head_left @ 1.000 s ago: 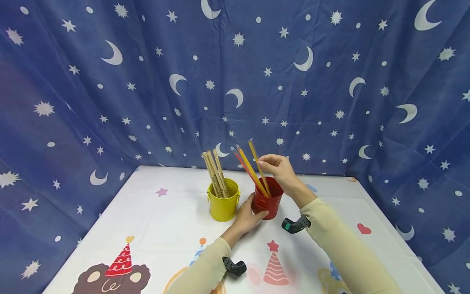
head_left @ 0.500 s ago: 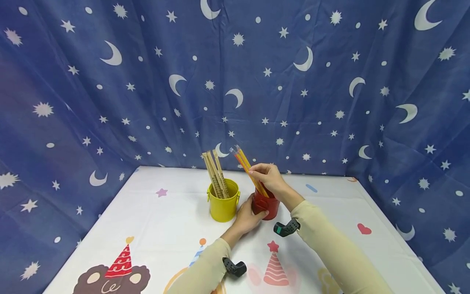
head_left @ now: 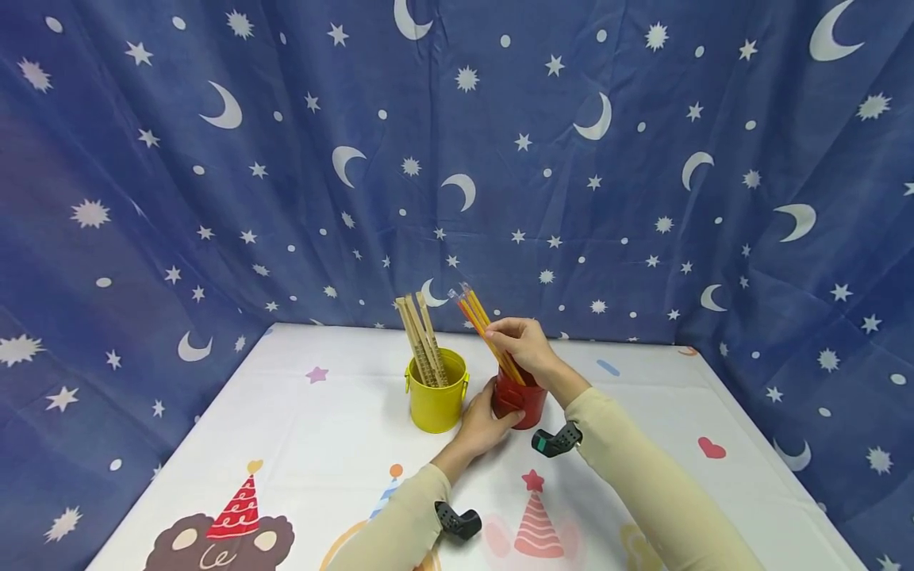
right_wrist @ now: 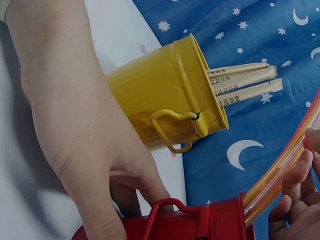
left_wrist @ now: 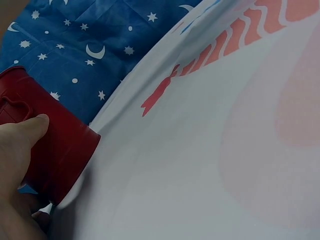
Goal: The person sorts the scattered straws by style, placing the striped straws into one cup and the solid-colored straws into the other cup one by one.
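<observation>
My left hand [head_left: 484, 420] grips a small red metal bucket [head_left: 531, 408] from its left side, thumb across the front near the folded handle. Out of the bucket lean several red and yellow-orange straws [head_left: 477, 308] in clear plastic wrappers, tilted to the left. With fingertips and thumb, my right hand [head_left: 526, 346] pinches the straws above the rim. In the right wrist view the fingers lie against the straws, which stand close together. Just left is a yellow metal bucket [head_left: 435, 408] holding several paper-wrapped straws [head_left: 432, 341] with dark print.
A white tablecloth [head_left: 321, 428] with printed party figures covers the table. Behind it hangs a blue curtain [head_left: 286, 198] with moons and stars. The yellow bucket stands close beside the left hand.
My right hand has moved left and slightly down, bringing the separate yellow straw against the others in the red bucket. The left hand keeps its grip on the bucket.
</observation>
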Demonstrator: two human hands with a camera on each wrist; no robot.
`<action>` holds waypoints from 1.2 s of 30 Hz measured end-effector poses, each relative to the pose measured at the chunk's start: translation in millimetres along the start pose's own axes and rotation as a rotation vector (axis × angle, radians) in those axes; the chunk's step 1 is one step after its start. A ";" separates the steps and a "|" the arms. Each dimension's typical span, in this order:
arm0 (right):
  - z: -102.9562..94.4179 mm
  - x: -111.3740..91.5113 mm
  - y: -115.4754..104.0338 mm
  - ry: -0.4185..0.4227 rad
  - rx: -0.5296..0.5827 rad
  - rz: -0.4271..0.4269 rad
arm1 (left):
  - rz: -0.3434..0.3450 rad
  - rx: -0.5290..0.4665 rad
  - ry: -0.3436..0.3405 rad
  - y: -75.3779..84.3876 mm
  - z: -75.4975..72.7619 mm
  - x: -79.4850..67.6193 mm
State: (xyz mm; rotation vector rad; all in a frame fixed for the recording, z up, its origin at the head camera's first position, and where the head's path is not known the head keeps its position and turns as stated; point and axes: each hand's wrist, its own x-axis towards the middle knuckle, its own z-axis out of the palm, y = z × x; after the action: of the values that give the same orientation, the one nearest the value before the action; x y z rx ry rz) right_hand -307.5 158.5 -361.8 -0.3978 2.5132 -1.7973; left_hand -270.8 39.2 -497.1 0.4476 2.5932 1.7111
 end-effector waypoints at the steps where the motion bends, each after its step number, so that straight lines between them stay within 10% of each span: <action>1: -0.4 0.0 0.4 0.000 0.000 -0.008 | 0.003 0.001 0.002 0.2 0.2 0.2; 36: -30.7 -16.0 19.2 0.093 0.043 -0.037 | -0.071 -0.002 -0.053 4.9 -7.9 -1.1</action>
State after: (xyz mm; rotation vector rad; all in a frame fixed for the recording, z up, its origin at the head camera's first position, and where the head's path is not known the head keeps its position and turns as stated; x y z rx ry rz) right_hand -300.9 196.3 -371.5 -0.3692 2.5381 -1.9240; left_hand -269.9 33.7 -489.6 0.3905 2.5384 1.6574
